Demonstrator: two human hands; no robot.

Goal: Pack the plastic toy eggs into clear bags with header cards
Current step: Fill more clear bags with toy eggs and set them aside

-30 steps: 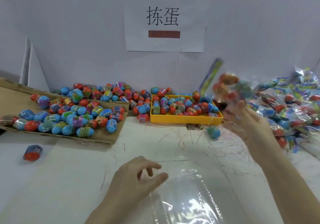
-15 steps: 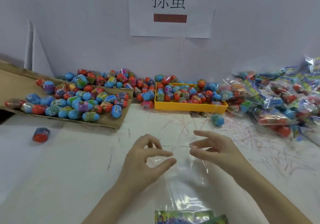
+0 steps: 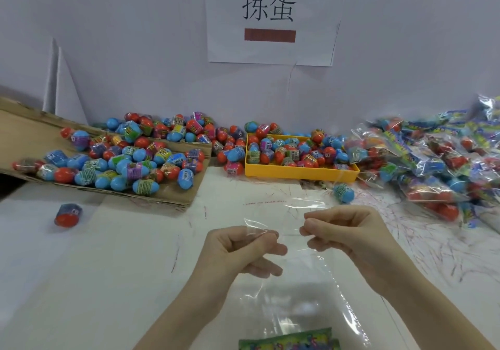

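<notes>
Both hands are nearly closed into pinches on the far, open end of a clear bag [image 3: 297, 293] that lies on the white tabletop [image 3: 94, 282]. The left hand [image 3: 240, 249] nips the bag's left top corner between thumb and forefinger, its other fingers curled under; the right hand [image 3: 343, 230] pinches the right side of the same edge, knuckles up. The film is so transparent that its outline is hard to follow, and its printed header card [image 3: 289, 340] is cut off by the bottom of the view. Both forearms reach in from below, wrists just above the tabletop. Loose eggs fill a yellow tray [image 3: 300, 172] and a cardboard sheet [image 3: 173, 196] beyond; filled bags [image 3: 433, 160] pile at right.
</notes>
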